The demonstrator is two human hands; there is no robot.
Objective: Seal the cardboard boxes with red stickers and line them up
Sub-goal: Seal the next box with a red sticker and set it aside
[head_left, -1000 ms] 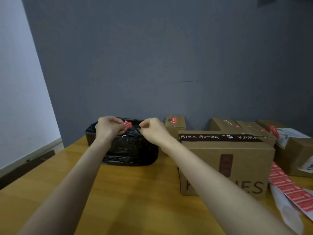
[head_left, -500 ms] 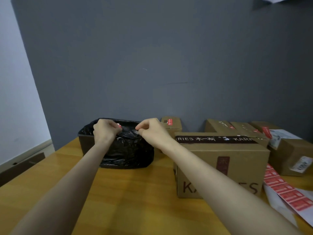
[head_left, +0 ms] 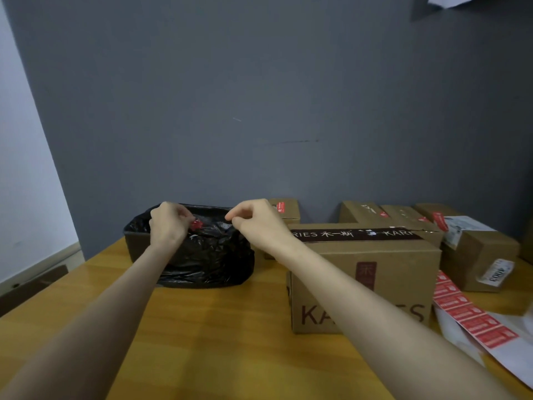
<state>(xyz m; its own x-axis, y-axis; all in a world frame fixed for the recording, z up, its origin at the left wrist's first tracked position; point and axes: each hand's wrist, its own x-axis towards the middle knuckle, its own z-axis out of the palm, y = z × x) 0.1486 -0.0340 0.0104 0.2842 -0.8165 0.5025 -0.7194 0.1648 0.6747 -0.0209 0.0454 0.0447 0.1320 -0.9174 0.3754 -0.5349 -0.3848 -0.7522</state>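
**Red stickers (head_left: 473,316) wait at the right while a scrap hangs over the bin**

They lie in a strip on white backing paper at the right edge of the bench (head_left: 216,327), just beside the big printed box (head_left: 375,284). That box stands nearest and has dark tape along its top. Behind it, against the wall, a small box (head_left: 284,209) already wears a red sticker. More boxes stand in a row to its right, ending at a labelled box (head_left: 476,255).

The left hand (head_left: 168,225) pinches a crumpled red scrap (head_left: 196,225) between thumb and fingertips. It holds the scrap above the bin (head_left: 202,255), which is lined with a black bag. The right hand (head_left: 255,223) is near it but apart, fingers curled and thumb close to forefinger. I cannot tell whether it holds anything.

The stickers look thin, light and floppy. Once peeled they will likely cling to skin or fold onto themselves, as the scrap seems to have done. Each is best lifted by one corner, kept taut, and pressed flat across a flap seam. The boxes look stiff and are probably light, so they can be taken by opposite side walls and slid along the bench into line.
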